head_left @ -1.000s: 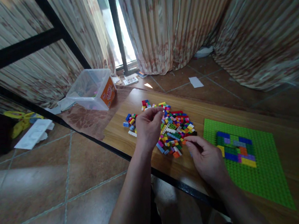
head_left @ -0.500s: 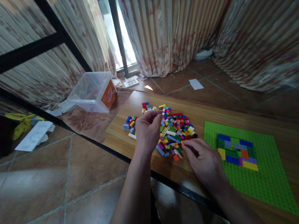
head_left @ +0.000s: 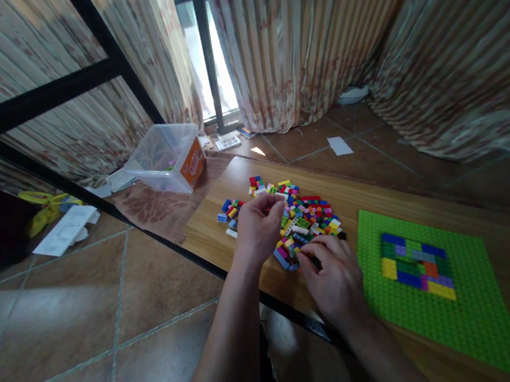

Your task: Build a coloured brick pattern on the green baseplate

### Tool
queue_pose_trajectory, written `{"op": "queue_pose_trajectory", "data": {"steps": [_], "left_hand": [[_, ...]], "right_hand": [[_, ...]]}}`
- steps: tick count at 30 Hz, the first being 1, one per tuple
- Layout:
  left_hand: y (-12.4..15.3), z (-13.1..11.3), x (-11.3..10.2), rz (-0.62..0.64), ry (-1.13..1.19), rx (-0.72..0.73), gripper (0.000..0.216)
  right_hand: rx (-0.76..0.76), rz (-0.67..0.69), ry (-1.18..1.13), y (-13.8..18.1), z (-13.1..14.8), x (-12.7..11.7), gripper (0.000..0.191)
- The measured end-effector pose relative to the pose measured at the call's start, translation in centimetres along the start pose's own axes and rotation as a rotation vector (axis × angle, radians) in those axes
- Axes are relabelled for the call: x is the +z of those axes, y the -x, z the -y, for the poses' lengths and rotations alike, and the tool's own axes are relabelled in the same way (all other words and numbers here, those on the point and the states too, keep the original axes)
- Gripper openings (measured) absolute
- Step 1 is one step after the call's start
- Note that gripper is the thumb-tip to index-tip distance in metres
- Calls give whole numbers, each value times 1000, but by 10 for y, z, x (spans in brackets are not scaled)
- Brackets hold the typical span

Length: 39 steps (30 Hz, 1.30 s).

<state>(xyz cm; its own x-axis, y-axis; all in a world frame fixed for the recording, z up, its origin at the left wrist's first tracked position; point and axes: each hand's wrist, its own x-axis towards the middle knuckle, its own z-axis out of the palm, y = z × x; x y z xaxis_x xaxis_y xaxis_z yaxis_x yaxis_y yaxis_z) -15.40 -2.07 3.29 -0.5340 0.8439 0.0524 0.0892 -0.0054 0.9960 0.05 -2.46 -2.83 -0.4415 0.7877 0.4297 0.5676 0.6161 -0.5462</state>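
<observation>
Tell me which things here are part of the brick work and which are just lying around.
In use: brick pile, green baseplate with bricks pressed on, left hand, right hand, both at the pile.
Lying about: clear plastic tub, white paper on the floor, yellow item.

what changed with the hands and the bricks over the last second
The left hand came down from above the brick pile to its left edge, fingers curled. The right hand slid left along the pile's near edge, its fingers now among the bricks. Whether either holds a brick cannot be told. The green baseplate, the brick patch on it and the clear tub stayed as they were.
</observation>
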Motion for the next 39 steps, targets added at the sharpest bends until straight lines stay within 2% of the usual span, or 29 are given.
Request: {"op": "queue_pose_trajectory", "data": {"steps": [5,8,14,20,25,29,31,34,39], "left_hand": [[2,10,0,138,-163,6,14],[3,17,0,155,-256,22,16],[2,17,-2,141,-420,49,19],[3,14,-2,141,-440,61,19],[5,6,-3,183,-399,25,16],[9,-2,-4,422,-264,-9,20],[11,-3,-3,528,-168,-59,15],[14,-3,2,587,-83,-102,13],[16,-8,13,614,-39,-79,14]], "right_hand": [[59,-28,-48,-2,-3,-6,14],[62,-39,-49,-3,-6,-8,14],[-15,22,38,-5,-5,-1,22],[-2,11,77,-5,-1,7,18],[20,7,38,-7,1,1,19],[40,-63,-75,-11,1,-11,22],[84,-85,-152,-11,0,-17,21],[221,-90,-341,-12,-1,-24,21],[478,-79,-724,-14,-3,-34,23]]}}
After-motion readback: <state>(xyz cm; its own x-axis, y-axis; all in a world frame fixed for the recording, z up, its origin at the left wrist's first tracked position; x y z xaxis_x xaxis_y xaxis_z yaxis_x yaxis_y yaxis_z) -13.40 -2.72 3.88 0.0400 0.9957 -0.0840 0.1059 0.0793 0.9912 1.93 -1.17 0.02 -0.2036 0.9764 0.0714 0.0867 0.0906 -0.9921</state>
